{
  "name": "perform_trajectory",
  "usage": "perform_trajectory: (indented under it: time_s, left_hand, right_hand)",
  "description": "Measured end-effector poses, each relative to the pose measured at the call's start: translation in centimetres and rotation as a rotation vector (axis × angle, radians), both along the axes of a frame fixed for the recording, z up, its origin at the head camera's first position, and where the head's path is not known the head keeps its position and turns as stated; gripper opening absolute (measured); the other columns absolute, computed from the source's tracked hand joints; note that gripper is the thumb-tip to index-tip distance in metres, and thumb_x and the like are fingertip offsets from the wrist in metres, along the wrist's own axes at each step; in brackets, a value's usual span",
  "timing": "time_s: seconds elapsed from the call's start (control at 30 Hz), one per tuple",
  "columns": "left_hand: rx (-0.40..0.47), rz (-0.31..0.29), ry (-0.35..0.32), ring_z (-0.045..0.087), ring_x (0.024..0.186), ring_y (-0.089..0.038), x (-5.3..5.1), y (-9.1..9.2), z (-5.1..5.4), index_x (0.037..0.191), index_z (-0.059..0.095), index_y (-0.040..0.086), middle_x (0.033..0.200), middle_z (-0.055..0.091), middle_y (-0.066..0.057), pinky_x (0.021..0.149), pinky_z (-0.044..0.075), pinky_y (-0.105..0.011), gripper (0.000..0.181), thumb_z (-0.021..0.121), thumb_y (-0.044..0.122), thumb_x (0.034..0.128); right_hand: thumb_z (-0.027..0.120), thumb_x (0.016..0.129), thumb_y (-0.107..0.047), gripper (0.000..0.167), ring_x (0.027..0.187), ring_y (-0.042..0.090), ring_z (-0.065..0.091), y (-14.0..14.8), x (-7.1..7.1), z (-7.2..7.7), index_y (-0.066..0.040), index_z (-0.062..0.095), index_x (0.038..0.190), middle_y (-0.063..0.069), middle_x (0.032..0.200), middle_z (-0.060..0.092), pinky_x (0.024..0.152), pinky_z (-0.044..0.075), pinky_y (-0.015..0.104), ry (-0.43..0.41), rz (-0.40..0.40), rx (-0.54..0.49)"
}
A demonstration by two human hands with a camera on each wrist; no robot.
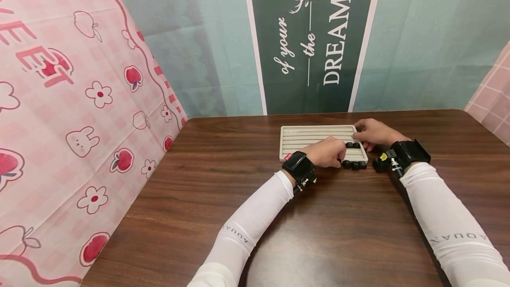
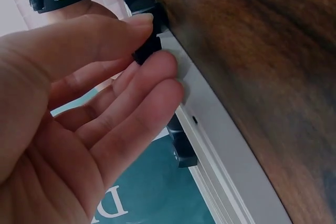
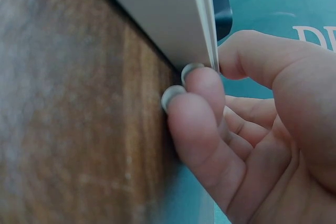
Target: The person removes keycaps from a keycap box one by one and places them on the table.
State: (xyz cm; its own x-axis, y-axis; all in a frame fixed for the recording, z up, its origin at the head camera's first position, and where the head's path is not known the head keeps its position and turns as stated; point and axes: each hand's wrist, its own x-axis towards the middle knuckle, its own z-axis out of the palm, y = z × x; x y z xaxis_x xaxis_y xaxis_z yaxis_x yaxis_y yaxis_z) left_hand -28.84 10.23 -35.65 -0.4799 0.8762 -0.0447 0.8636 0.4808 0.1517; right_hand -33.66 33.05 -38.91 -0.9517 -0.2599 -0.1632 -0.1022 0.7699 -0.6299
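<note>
— Please, what is worn on the arms?
— A white left sleeve (image 1: 251, 218) and a white right sleeve (image 1: 450, 220), both with grey letters (image 1: 458, 237).
— And on the wrists?
— A black left wristband (image 1: 299, 166) with a red tag (image 1: 288, 156), and a black right wristband (image 1: 411, 152) beside a yellow sticker (image 1: 384, 157) and silvery fitting (image 1: 394, 163)

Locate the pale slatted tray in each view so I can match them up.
Head: pale slatted tray, right of centre, just below mid-height.
Left wrist: pale slatted tray, its wall slanting from upper centre to lower right.
Right wrist: pale slatted tray, wall at top centre.
Landmark in all three: brown tabletop.
</note>
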Motion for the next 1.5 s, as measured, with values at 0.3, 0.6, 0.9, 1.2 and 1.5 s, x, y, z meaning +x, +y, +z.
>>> perform_trajectory:
  time_s: [0.3,0.6,0.9,1.2,1.5]
  left_hand:
    - [-0.012,0.026,-0.002,0.043,0.065,-0.005,0.3,0.3,-0.4,0.065,0.055,0.016,0.064,0.045,0.009,0.059,0.034,-0.015,0.026,0.075,0.013,0.0813]
    - [-0.037,0.057,0.010,0.044,0.068,-0.004,0.5,0.4,-0.7,0.071,0.054,0.016,0.068,0.045,0.009,0.060,0.035,-0.015,0.025,0.075,0.018,0.0825]
    - [-0.036,0.053,0.034,0.052,0.082,-0.003,0.3,0.4,-1.0,0.093,0.060,0.013,0.087,0.056,0.007,0.068,0.041,-0.015,0.018,0.073,0.022,0.0846]
    - [-0.033,0.053,0.048,0.053,0.083,-0.004,0.3,0.4,-1.2,0.092,0.060,0.014,0.087,0.056,0.007,0.069,0.042,-0.016,0.015,0.072,0.021,0.0855]
    - [0.000,0.017,0.038,0.048,0.074,-0.004,0.2,0.4,-1.1,0.080,0.060,0.014,0.076,0.050,0.008,0.064,0.037,-0.015,0.012,0.072,0.014,0.0835]
  right_hand:
    - [0.054,0.094,-0.016,0.055,0.052,0.015,0.059,0.1,-0.1,-0.2,0.014,0.035,0.135,0.007,0.068,0.058,0.051,0.054,0.034,-0.002,0.000,0.001]
    - [0.056,0.094,-0.017,0.057,0.051,0.015,0.059,-0.1,-0.2,-0.1,0.017,0.034,0.136,0.008,0.068,0.058,0.050,0.054,0.034,0.005,0.009,-0.013]
    - [0.055,0.095,-0.017,0.058,0.051,0.015,0.059,-0.2,-0.2,-0.1,0.017,0.033,0.137,0.008,0.068,0.058,0.050,0.054,0.035,0.002,0.008,-0.011]
    - [0.055,0.095,-0.016,0.058,0.051,0.015,0.059,-0.2,0.0,-0.1,0.017,0.032,0.136,0.008,0.068,0.058,0.050,0.054,0.035,0.001,0.003,-0.019]
    - [0.055,0.094,-0.017,0.058,0.050,0.015,0.058,0.0,0.1,-0.1,0.017,0.034,0.135,0.008,0.067,0.058,0.049,0.053,0.034,0.009,0.006,-0.009]
